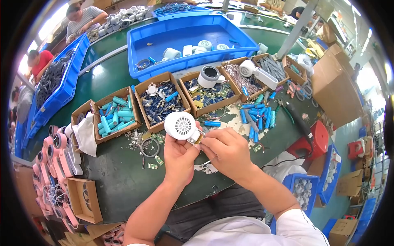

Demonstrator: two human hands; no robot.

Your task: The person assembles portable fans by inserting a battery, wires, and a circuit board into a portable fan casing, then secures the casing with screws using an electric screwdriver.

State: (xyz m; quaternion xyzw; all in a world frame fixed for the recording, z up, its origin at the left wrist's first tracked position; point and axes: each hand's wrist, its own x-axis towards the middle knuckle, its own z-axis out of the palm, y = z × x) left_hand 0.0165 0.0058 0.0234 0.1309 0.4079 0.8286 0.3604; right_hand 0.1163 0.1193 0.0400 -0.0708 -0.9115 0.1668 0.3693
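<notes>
Over the green tabletop [119, 172], my left hand [179, 160] is closed around a white handheld-fan head [180, 125] with a round slotted grille facing up. My right hand [229, 151] pinches at the fan's open neck, where a small part shows between the fingertips; the fingers hide what it is. Left of my hands lie a grey ring [157, 152] and small green circuit boards [152, 166] with wires. Blue cylindrical batteries [260, 115] are scattered to the right, some on a worn pale patch.
Ahead, cardboard boxes hold batteries [117, 112], circuit boards [158, 112] and wires [240, 78]. A blue bin [143, 43] with fan parts stands behind. Pliers [284, 108], scissors [303, 91] and a black corded tool [297, 119] lie right. Pink fans [57, 164] are piled left. People sit across the table.
</notes>
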